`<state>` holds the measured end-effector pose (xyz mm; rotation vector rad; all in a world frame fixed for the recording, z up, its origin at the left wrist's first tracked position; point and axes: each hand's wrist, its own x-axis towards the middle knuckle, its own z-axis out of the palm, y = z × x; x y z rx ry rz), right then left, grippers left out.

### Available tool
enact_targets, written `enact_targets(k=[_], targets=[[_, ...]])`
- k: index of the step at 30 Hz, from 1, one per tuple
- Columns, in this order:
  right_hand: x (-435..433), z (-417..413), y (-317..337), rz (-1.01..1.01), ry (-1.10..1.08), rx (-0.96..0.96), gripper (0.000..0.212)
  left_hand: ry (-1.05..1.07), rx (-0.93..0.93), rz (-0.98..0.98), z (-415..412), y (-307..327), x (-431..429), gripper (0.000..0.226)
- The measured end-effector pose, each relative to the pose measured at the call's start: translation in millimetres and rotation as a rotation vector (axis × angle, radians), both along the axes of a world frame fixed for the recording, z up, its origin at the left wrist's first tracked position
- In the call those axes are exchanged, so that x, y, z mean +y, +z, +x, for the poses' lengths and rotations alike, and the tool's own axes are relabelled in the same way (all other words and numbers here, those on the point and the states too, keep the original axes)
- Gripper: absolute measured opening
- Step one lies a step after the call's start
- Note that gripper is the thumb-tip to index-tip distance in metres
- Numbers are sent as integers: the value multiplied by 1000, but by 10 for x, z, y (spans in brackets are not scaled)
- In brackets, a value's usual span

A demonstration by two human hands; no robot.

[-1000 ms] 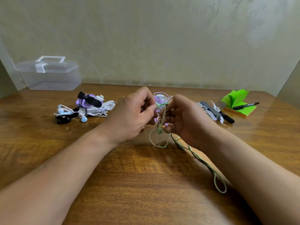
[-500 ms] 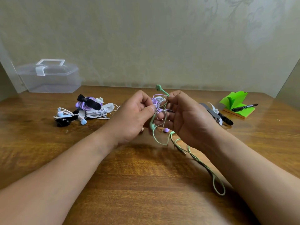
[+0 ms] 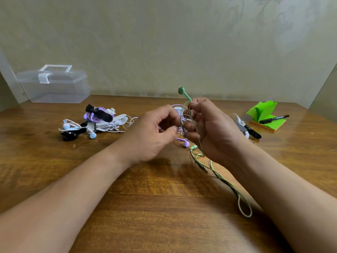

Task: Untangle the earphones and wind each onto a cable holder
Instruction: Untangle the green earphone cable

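Our R hand (image 3: 213,128), centre frame, fingers curled, pinches the green earphones (image 3: 181,90) w/ one bud poking up above the knuckles; the rest of the cable trails to lower right on the table (image 3: 145,207). Our L hand (image 3: 153,132), just left of it, is curled too, thumb and forefinger pinching the cable knot (image 3: 187,118) btw both hands. Purple earphones (image 3: 185,143) lie right beneath. Pile of wound earphones (image 3: 102,119) mid-left, cable holders (image 3: 252,132) behind R wrist, clear box (image 3: 54,86) upper left, green notes (image 3: 264,114) and pen (image 3: 273,119) at right.

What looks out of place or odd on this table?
Nothing spilled or broken. The green earphones are knotted with purple earphones between the left hand and right hand; sheets of the note pad are fanned up.
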<state>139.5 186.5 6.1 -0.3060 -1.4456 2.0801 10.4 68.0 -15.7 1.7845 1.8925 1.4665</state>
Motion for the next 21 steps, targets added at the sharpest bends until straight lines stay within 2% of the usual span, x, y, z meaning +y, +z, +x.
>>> enact_targets(k=[6,10,16,21], targets=[[-24,15,-3,86,-1,-32,16,48,0,-13,-30,-18,19,16],[-44,18,-7,113,-3,-59,14,60,24,62,-34,-11,12,12],[-45,9,-24,36,45,-54,11,88,132,155,-15,1,-7,18],[-47,16,-7,-75,73,-106,30,157,228,128,-109,-12,-7,15]])
